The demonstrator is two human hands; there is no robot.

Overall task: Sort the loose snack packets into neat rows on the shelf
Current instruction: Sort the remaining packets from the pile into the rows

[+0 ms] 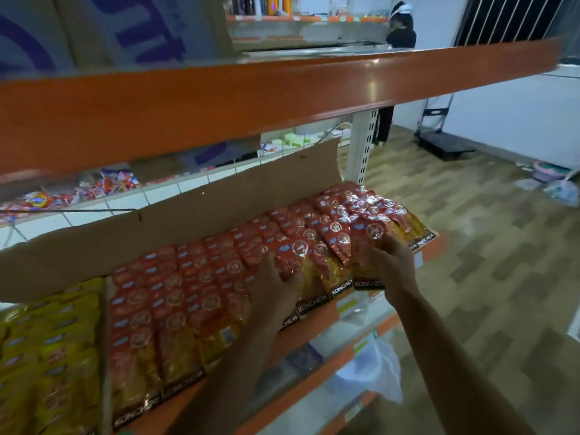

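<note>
Red packets (201,296) are lying in overlapping rows across the middle shelf (434,246), tops toward the back, dark label strips facing the front lip. Rows at the right end are looking less even than those at the left. Yellow packets (53,340) are lying in their own rows at the far left, just beside the red ones. A cardboard sheet (188,215) is standing behind both groups.

The left hand (276,284) is resting palm down on the red packets near the middle of the shelf, fingers straight and close together, pressing flat and gripping nothing. The right hand (392,265) is working near the right end; its fingers are curling over the right edge of one packet (365,262) in the front row, holding it. The thumb's position is not clear.

The upper shelf (219,98) is crossing above. More goods, blurred, are showing behind the cardboard. A plastic bag (376,372) is sitting on a lower shelf. A person (401,29) is standing in the background, and a trolley (439,142) is standing by the far wall.
</note>
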